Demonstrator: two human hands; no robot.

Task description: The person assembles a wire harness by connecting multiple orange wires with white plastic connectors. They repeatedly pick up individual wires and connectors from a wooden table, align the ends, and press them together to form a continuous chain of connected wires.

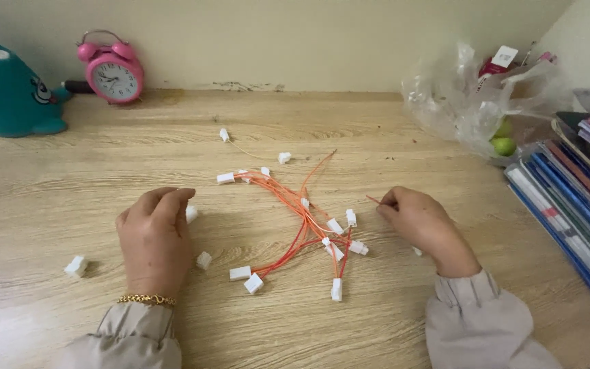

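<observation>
1. Head view, right hand [419,220]: its fingers are pinched on the end of a thin orange wire [373,199], which pokes out to the left of the fingertips. The lead is fine and only nipped at its tip, so I judge it could slide out of the pinch, or kink if bent hard.

2. Head view, left hand [153,236]: it rests curled, knuckles up, on the wooden surface [49,198], fingertips touching a small white connector [191,214]. Whether it actually grips the piece I cannot tell; the fingers hide it. A part that small could flick away under a slipping fingertip.

3. Head view, middle: a tangle of orange wires with white plugs [302,225] lies between the two hands. The leads cross one another, so pulling one would likely drag its neighbours along.

4. Head view, loose pieces: another white housing [76,266] sits well to the left, one [203,260] just beside the left wrist. A cuff sweeping past could knock them off.

5. Head view, edges: a pink alarm clock [113,72] stands at the back wall, and a stack of folders [575,198] lies to the right, near enough for stray parts to slip under.
</observation>
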